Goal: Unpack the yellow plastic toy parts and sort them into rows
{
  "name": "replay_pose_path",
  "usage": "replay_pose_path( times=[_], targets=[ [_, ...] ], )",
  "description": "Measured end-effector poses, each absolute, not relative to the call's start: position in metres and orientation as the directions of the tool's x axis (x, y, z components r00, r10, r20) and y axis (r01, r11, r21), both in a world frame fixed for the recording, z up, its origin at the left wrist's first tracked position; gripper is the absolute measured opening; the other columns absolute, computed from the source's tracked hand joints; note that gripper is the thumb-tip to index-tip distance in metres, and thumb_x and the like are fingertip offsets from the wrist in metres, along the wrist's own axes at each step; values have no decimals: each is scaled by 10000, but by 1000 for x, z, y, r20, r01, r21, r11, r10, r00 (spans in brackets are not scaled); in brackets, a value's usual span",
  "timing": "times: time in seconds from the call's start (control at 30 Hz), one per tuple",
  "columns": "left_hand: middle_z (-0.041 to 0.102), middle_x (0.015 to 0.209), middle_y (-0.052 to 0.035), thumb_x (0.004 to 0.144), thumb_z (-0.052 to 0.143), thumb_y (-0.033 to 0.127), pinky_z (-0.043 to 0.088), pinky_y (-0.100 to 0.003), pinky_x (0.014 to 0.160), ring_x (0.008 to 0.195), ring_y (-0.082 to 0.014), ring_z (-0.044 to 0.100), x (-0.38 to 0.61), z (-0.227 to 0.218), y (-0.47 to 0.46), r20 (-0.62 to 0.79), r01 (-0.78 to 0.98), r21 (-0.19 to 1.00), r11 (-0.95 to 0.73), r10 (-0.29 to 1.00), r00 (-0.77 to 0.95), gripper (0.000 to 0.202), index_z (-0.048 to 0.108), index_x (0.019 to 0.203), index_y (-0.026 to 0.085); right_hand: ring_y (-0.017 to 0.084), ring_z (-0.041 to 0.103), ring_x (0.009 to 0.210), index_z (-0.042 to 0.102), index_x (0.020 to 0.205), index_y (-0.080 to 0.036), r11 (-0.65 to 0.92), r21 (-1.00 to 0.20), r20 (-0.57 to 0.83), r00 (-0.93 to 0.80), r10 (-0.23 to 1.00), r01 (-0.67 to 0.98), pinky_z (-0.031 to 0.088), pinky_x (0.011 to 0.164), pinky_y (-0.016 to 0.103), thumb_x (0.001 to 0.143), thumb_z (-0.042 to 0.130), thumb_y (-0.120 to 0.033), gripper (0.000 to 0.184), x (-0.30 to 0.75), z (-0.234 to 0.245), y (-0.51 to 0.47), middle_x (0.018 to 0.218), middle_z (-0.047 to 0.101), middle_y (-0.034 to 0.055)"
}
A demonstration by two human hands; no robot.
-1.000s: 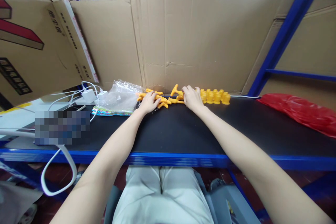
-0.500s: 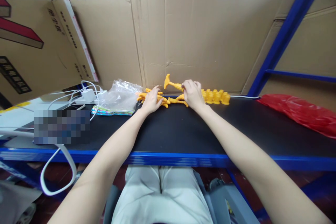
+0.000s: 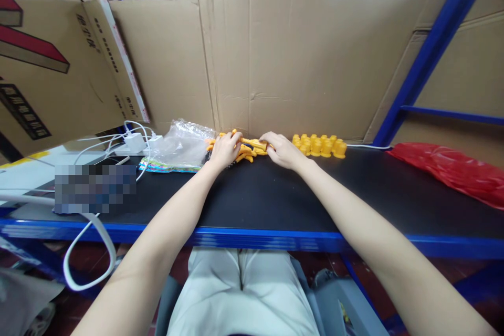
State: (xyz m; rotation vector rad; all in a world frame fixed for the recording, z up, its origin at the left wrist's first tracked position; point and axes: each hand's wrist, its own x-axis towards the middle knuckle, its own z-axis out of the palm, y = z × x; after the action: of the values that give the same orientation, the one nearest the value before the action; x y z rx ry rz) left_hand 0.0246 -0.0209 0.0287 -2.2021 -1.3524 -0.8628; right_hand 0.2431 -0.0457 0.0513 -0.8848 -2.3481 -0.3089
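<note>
Slender orange-yellow plastic pieces (image 3: 245,155) lie in a loose pile at the back of the black work surface. My left hand (image 3: 226,150) rests over the pile, fingers curled around a yellow plastic piece; which one is partly hidden. Just right of it, my right hand (image 3: 286,152) is closed, thumb and fingers pinching the right end of a long yellow plastic piece (image 3: 255,144). That piece lies low and level between both hands, its left end at my left fingers. Close by on the right, short yellow spool-like parts (image 3: 323,146) stand upright in rows.
Left of the pile lies a clear plastic bag (image 3: 183,142) with a colourful edge. White chargers (image 3: 135,142) and cables are farther left, near a blurred-out item (image 3: 94,189). A red plastic bag (image 3: 444,168) lies right. A cardboard wall (image 3: 315,58) closes the back.
My right hand has moved left and lowered the long yellow piece, whose flared end was raised before, down to my left hand. My left fingers have curled in more.
</note>
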Motion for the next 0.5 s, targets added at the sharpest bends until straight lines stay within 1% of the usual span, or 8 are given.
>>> replay_pose_path(
  times=[0.1, 0.2, 0.3, 0.37, 0.43, 0.5],
  targets=[
    [615, 1009, -108, 889, 415, 257, 400, -365, 829, 964, -251, 582, 25, 29, -21, 687, 902, -38, -431, 644, 337, 235, 533, 1082, 193, 202, 586, 954, 608, 1069, -137, 699, -17, 551, -577, 603, 715, 352, 901, 321, 882, 345, -176, 325, 241, 51, -48, 1073, 663, 94],
    [623, 974, -105, 865, 432, 223, 392, -365, 837, 944, -247, 588, 26, 32, -23, 673, 914, -55, -401, 662, 331, 211, 544, 1040, 187, 196, 614, 886, 636, 1058, -147, 662, -21, 509, -562, 652, 749, 363, 871, 309, 899, 330, -209, 350, 241, 52, -48, 1035, 688, 82],
    [633, 942, -96, 845, 461, 222, 390, -361, 831, 913, -240, 596, 29, 35, -25, 669, 927, -74, -367, 671, 319, 188, 548, 1008, 187, 182, 620, 850, 632, 1086, -136, 659, -93, 535, -520, 666, 747, 388, 808, 281, 895, 300, -186, 387, 242, 53, -47, 993, 697, 81],
    [637, 929, -94, 840, 478, 238, 391, -361, 822, 887, -237, 602, 32, 36, -25, 675, 933, -85, -349, 669, 312, 179, 549, 995, 187, 173, 620, 834, 640, 1066, -129, 681, -150, 560, -506, 656, 716, 396, 777, 269, 903, 278, -187, 402, 243, 54, -47, 962, 699, 75],
    [642, 913, -95, 841, 483, 245, 390, -367, 825, 868, -237, 608, 34, 36, -24, 669, 936, -104, -336, 673, 316, 172, 551, 987, 184, 169, 618, 791, 657, 1021, -136, 689, -185, 566, -497, 657, 701, 399, 746, 265, 933, 285, -266, 403, 242, 54, -47, 922, 702, 66],
    [649, 902, -103, 844, 484, 243, 389, -377, 830, 866, -246, 614, 35, 35, -23, 644, 934, -121, -336, 690, 332, 167, 554, 981, 177, 170, 616, 761, 669, 1000, -152, 672, -188, 553, -489, 675, 716, 395, 727, 267, 937, 344, -376, 399, 240, 53, -48, 904, 707, 61]
  ],
)
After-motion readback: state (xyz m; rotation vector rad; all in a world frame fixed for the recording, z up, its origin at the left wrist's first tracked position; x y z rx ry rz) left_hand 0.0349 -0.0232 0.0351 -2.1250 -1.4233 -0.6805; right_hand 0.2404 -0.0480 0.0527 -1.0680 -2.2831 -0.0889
